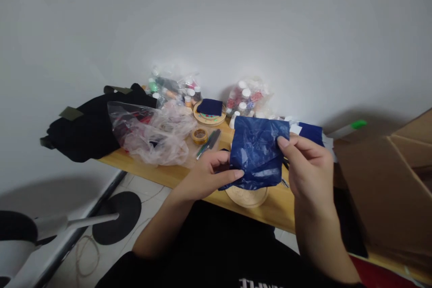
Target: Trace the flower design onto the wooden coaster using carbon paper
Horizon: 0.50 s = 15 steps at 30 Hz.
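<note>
A shiny, creased blue sheet (pixel 259 150) is held up over the wooden table (pixel 162 173). My left hand (pixel 211 175) pinches its lower left side between thumb and fingers. At its upper right edge, my right hand (pixel 308 166) grips it with thumb and forefinger. Partly covered by the sheet, a round carved wooden disc (pixel 248 197) lies below it. Behind the sheet, a dark blue piece (pixel 211 107) rests on another round, decorated disc (pixel 209 119). A roll of golden tape (pixel 200 136) and several pens (pixel 209 143) are left of the sheet.
Bags of small bottles (pixel 172 87) (pixel 248 96) stand by the wall. A clear plastic bag (pixel 158 132) and black cloth (pixel 91 126) lie at the left. At the right are a cardboard box (pixel 381 189) and a green-capped marker (pixel 347 129).
</note>
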Motion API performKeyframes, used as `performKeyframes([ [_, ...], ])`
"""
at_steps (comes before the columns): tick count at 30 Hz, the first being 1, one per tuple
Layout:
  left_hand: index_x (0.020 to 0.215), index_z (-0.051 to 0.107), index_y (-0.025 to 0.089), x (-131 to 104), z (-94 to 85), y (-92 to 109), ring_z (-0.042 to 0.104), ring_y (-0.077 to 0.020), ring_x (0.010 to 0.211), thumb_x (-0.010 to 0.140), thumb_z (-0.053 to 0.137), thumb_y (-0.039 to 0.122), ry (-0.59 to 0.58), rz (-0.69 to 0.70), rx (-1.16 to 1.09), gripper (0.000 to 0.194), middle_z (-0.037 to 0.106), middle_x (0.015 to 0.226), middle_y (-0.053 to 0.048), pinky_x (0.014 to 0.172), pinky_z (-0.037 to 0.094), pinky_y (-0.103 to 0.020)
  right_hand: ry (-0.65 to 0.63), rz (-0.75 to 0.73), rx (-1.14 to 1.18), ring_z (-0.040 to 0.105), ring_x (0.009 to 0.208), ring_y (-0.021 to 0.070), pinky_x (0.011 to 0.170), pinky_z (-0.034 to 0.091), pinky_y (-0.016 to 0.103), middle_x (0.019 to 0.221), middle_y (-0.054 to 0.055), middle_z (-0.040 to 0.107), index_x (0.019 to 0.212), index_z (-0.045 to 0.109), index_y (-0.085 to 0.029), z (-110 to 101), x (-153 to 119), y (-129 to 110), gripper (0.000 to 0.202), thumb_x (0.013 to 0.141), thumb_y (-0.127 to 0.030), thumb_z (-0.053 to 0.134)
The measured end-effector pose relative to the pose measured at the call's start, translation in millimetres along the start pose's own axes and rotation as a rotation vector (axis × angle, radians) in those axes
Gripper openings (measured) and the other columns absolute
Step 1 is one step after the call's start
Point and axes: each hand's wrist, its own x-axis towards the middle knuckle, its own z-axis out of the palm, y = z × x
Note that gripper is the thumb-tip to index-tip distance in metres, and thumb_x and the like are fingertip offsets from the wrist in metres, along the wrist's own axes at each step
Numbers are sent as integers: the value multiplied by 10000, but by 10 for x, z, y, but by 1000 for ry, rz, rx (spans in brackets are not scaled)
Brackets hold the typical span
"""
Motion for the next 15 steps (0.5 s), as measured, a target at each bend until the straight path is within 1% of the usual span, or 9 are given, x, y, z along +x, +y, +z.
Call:
performKeyframes([
  [2, 837, 669, 175, 18, -11, -25, 627, -192, 850, 765, 695, 492, -7, -10, 42, 325, 648, 791, -30, 768, 520, -317, -12, 6, -9, 560, 673, 112, 644, 471, 252, 676, -9, 631, 623, 651, -228, -19, 34, 3, 256, 784, -403, 744],
  [3, 835, 662, 175, 29, -19, -46, 629, -196, 863, 769, 682, 501, -6, -16, 68, 333, 645, 782, -30, 777, 520, -317, -44, 21, -31, 545, 656, 108, 630, 460, 247, 654, -10, 615, 603, 637, -217, -41, 60, 5, 286, 777, -416, 746],
  [5, 835, 654, 175, 45, -42, -104, 632, -190, 841, 775, 660, 520, -5, -34, 115, 351, 647, 772, -29, 764, 519, -309, -167, 84, -112, 502, 601, 100, 579, 427, 243, 604, -10, 575, 563, 600, -196, -119, 124, 16, 359, 760, -460, 743],
  [7, 868, 659, 175, 40, -86, -186, 632, -173, 785, 785, 635, 539, -11, -62, 148, 374, 664, 785, -32, 730, 515, -298, -327, 183, -227, 462, 559, 93, 535, 390, 243, 577, -9, 551, 555, 584, -182, -233, 193, 48, 417, 750, -524, 723],
  [9, 934, 671, 181, 1, -154, -297, 644, -177, 793, 803, 603, 547, -16, -100, 177, 395, 689, 829, -39, 733, 514, -302, -397, 272, -372, 414, 530, 81, 500, 337, 239, 536, -20, 499, 531, 549, -176, -354, 258, 112, 478, 732, -578, 712],
  [10, 933, 674, 182, -31, -197, -364, 647, -182, 796, 807, 598, 539, -9, -121, 198, 386, 692, 826, -38, 734, 512, -303, -403, 307, -431, 392, 518, 75, 488, 313, 239, 518, -28, 473, 513, 528, -175, -404, 291, 158, 503, 711, -595, 721],
  [12, 903, 680, 189, -112, -295, -513, 635, -186, 802, 803, 607, 513, 37, -156, 250, 347, 691, 827, -34, 737, 491, -302, -359, 340, -474, 358, 505, 68, 473, 279, 235, 491, -39, 440, 496, 513, -172, -459, 372, 271, 523, 665, -604, 755],
  [14, 876, 680, 200, -198, -399, -662, 621, -189, 845, 808, 598, 497, 100, -177, 296, 316, 691, 869, -29, 777, 471, -304, -330, 350, -470, 369, 517, 68, 478, 303, 230, 504, -40, 442, 509, 516, -166, -428, 493, 407, 511, 681, -582, 759],
  [15, 852, 673, 203, -237, -448, -727, 612, -185, 824, 814, 581, 506, 128, -189, 313, 319, 682, 846, -21, 768, 464, -303, -318, 360, -455, 400, 538, 74, 496, 346, 228, 531, -36, 462, 527, 522, -163, -375, 574, 479, 489, 705, -552, 759],
])
